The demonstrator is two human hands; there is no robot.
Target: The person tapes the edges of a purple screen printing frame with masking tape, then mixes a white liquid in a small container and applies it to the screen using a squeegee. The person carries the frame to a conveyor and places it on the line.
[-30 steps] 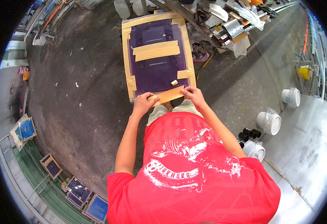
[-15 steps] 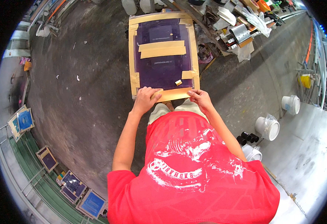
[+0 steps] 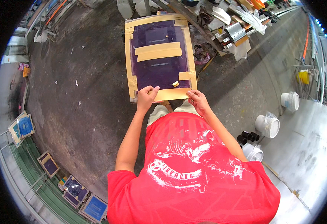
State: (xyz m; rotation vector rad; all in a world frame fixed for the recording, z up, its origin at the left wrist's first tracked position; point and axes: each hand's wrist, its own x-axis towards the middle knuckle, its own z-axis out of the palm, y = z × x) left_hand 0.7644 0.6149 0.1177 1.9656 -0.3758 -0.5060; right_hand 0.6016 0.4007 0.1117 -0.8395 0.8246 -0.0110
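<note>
A screen-printing frame [image 3: 160, 77] with dark purple mesh lies in front of me, its borders covered with tan tape. Along its near edge a strip of tan masking tape [image 3: 172, 94] stretches between my hands. My left hand [image 3: 145, 99] is closed at the strip's left end, by the frame's near left corner. At the right end, my right hand [image 3: 198, 100] pinches the strip between thumb and fingers. A wide tape band [image 3: 158, 51] crosses the mesh, and a small folded tape piece [image 3: 175, 84] sits near the right side.
A cluttered heap with a metal cylinder [image 3: 236, 32] and white gloves [image 3: 255, 21] stands beyond the frame to the right. White buckets [image 3: 271, 128] and black cylinders [image 3: 247, 137] are at right. More screens [image 3: 95, 206] lean along the lower left.
The view has shifted slightly, so the frame appears a little farther left. My left hand's fingers have curled more at the strip's left end; my right hand keeps its pinch.
</note>
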